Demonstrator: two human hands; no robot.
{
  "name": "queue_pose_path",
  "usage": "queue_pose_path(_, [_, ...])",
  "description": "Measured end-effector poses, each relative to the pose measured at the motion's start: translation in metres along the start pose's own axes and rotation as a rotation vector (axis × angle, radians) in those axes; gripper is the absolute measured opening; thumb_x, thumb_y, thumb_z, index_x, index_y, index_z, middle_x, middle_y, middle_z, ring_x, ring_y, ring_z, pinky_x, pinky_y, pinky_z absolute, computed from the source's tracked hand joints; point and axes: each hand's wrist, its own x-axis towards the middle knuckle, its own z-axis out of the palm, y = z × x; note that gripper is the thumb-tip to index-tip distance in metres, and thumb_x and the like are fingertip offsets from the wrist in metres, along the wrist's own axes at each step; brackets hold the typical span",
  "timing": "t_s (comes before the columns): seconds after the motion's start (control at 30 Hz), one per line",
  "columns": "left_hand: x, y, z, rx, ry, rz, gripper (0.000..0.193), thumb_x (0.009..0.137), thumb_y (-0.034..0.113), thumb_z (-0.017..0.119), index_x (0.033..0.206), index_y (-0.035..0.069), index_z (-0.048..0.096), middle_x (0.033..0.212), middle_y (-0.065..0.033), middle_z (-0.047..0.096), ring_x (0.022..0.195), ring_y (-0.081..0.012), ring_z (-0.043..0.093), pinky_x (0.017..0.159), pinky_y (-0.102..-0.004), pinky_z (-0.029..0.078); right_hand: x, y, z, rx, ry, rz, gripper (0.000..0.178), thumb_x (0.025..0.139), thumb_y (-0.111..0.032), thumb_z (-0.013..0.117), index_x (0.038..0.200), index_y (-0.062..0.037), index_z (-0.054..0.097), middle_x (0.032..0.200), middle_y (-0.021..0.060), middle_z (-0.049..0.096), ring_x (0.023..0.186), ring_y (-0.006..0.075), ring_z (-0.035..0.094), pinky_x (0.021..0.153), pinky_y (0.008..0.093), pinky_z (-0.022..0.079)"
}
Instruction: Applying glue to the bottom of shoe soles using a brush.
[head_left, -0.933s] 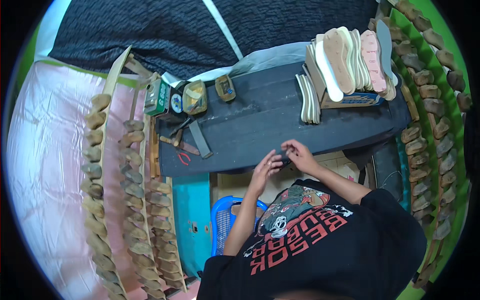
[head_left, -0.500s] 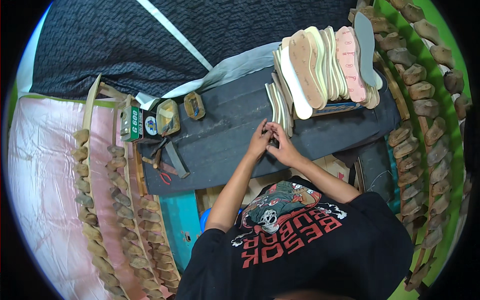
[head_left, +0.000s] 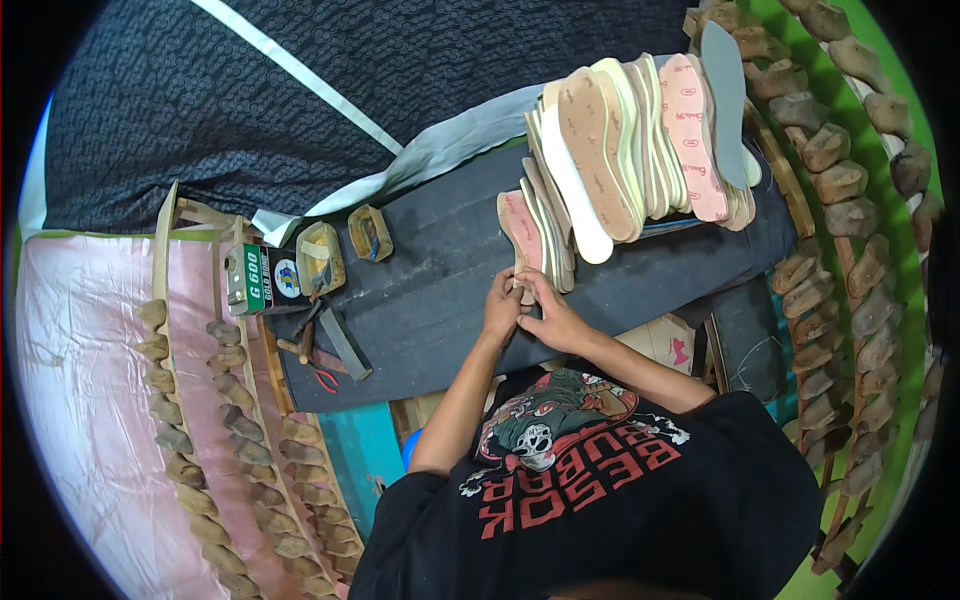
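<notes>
A small row of shoe insoles (head_left: 527, 236) leans together at the middle of the table, the leftmost one showing a pink printed face. My left hand (head_left: 501, 308) is closed at the near end of this pink insole. Beside it, my right hand (head_left: 556, 318) bends its fingers over the same end, its thumb pointing toward the left hand. The two hands nearly meet there, and part of the insole's tip is hidden by the fingers. Just to the right stands a larger row of insoles (head_left: 598, 150) in brown, cream, pink and grey.
On the dark-covered table (head_left: 430, 260), a green-and-black tin (head_left: 248, 280) and two cut-open containers (head_left: 370, 234) stand at left. Below them lie a grey block (head_left: 344, 344), a hammer (head_left: 305, 335) and red-handled pliers (head_left: 327, 380). Racks of wooden shoe lasts (head_left: 842, 182) flank both sides.
The small row of insoles has fanned toward the left, so the pink face now shows. Both hands have come closer together at its near end. The view has shifted slightly.
</notes>
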Motion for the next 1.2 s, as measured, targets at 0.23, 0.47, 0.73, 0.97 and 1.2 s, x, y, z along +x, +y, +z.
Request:
queue_pose_path(0.23, [-0.01, -0.004, -0.023, -0.129, -0.003, 0.031, 0.04, 0.095, -0.004, 0.045, 0.134, 0.004, 0.047, 0.113, -0.009, 0.067, 0.09, -0.016, 0.068, 0.065, -0.0271, 0.056, 0.013, -0.018, 0.019, -0.215, -0.106, -0.09, 0.068, 0.083, -0.002, 0.065, 0.142, -0.0019, 0.032, 0.15, 0.0245, 0.033, 0.141, 0.0404, 0.037, 0.109, 0.0439, 0.045])
queue_pose_path(0.47, [-0.003, -0.01, -0.061, -0.135, -0.134, 0.119, 0.042, 0.091, -0.009, 0.05, 0.132, 0.001, 0.047, 0.115, -0.0131, 0.069, 0.099, -0.0169, 0.067, 0.083, -0.0286, 0.053, 0.045, -0.013, 0.049, -0.236, -0.039, -0.056, 0.07, 0.081, 0.004, 0.056, 0.146, -0.0014, 0.029, 0.152, 0.0299, 0.031, 0.146, 0.0419, 0.032, 0.119, 0.0438, 0.028])
queue_pose_path(0.73, [-0.006, 0.01, -0.103, -0.131, -0.236, 0.001, 0.039, 0.093, -0.008, 0.05, 0.13, 0.002, 0.044, 0.113, -0.0131, 0.07, 0.091, -0.0164, 0.068, 0.072, -0.0285, 0.055, 0.069, 0.002, 0.07, -0.396, 0.148, 0.107, 0.064, 0.086, 0.0, 0.054, 0.144, 0.0028, 0.027, 0.149, 0.0317, 0.034, 0.142, 0.0438, 0.035, 0.118, 0.0451, 0.029])
queue_pose_path(0.97, [-0.011, 0.025, -0.118, -0.181, -0.414, 0.054, 0.042, 0.093, -0.007, 0.047, 0.132, 0.005, 0.039, 0.111, -0.012, 0.068, 0.089, -0.0184, 0.07, 0.064, -0.0302, 0.058, 0.099, 0.012, 0.073, 0.186, 0.439, 0.116, 0.065, 0.095, -0.003, 0.046, 0.153, -0.0016, 0.016, 0.151, 0.0226, 0.038, 0.14, 0.0293, 0.042, 0.113, 0.04, 0.038])
queue_pose_path(1.2, [-0.011, 0.035, -0.126, -0.193, -0.721, 0.069, 0.049, 0.096, 0.006, 0.045, 0.144, 0.008, 0.034, 0.118, -0.0148, 0.065, 0.098, -0.0234, 0.071, 0.075, -0.0328, 0.058, 0.111, -0.012, 0.067, 0.771, 0.48, 0.371, 0.062, 0.102, -0.052, 0.035, 0.142, -0.0054, 0.046, 0.115, 0.0175, 0.068, 0.098, 0.0252, 0.064, 0.091, 0.04, 0.053])
